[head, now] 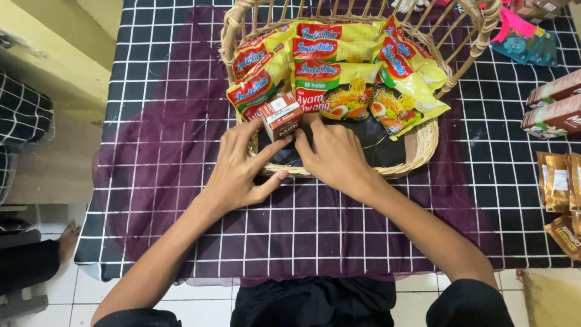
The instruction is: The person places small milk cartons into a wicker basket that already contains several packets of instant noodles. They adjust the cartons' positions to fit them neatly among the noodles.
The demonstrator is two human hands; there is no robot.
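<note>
Both hands at the near rim of a wicker basket point(423, 142) on the tabletop point(151, 72), which wears a black cloth with a white grid and a sheer purple fabric point(169, 151) over it. Left hand point(242, 166) with fingers spread, fingertips closed around the left and near sides of a small brown milk carton point(282, 115), thumb resting on the basket's near rim. Right hand point(333, 154) laid flat and open just right of the carton, fingers pressing on the black lining inside the basket, fingertips touching or nearly touching the carton's right side; hard to tell which. Carton upright, slightly tilted, inside the basket at its near-left part, just in front of the noodles. Behind it, yellow instant noodle packets point(339, 66) fanned in overlapping rows against the far wall of the basket. At the right edge of the tabletop, well apart from the hands, more brown cartons point(554, 106) lying on their sides and, nearer, a row of brown sachets point(560, 181). At far right, a teal packet point(526, 45). Below the tabletop's left edge, a bare foot point(68, 239) on white floor tiles.
</note>
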